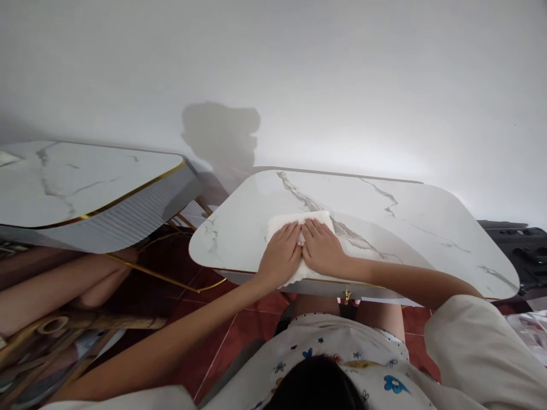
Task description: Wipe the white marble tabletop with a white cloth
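A folded white cloth lies on the near edge of a white marble-look table. My left hand and my right hand both lie flat on the cloth, side by side with thumbs touching and fingers stretched toward the wall. Each palm presses down on the fabric. The cloth's near part hangs slightly over the table's gold-trimmed front edge and is mostly covered by my hands.
A second marble-look table with a gold rim stands at the left, its metal legs below. Another person's bare legs show under it. A dark case sits at the right. A white wall is behind; red floor tiles lie below.
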Available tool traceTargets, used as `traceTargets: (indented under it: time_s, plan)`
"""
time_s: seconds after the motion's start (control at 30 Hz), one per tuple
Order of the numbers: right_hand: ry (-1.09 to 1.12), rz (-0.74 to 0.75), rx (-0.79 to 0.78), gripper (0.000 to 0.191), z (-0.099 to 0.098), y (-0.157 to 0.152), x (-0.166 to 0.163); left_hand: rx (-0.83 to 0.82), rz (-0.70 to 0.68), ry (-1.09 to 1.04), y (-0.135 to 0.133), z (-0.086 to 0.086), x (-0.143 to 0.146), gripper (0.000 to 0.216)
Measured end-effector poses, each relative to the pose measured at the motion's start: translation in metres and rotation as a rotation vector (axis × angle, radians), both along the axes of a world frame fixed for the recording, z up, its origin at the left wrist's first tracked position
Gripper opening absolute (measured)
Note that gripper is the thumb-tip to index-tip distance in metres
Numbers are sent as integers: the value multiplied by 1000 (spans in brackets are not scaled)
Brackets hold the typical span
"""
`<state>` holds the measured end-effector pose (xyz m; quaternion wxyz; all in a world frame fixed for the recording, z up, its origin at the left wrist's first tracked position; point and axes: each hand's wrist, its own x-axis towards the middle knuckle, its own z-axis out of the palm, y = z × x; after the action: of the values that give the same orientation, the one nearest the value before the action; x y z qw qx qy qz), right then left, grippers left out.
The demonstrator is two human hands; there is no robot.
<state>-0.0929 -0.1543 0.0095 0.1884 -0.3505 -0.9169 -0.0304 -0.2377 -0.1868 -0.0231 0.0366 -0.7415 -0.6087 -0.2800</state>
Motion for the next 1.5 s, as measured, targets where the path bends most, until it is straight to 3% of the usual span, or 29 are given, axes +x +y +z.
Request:
traceTargets:
  time_s: [0.13,0.27,0.5,0.73,1.03,1.3,1.5]
  plan:
    - [-10,-7,-25,53,5,0,18,-20,6,-11,-4,4,20,53]
    - [-26,-19,-20,53,9,14,27,-38,-18,1,14,10,30,53]
    - [-11,-92,44,49,6,61,36,18,-106,2,70,13,37,50]
    - [-46,-86,-7,44,16,129,33,69,-94,-37,139,17,39,45]
    - [-25,-186,-47,45,21,204,20,98,-166,0,220,23,29,39]
    - [43,-267,-73,42,24,245,16,79,-154,-14,267,29,30,34]
    - [56,-311,-75,37,27,255,12,57,-178,15,281,34,28,29]
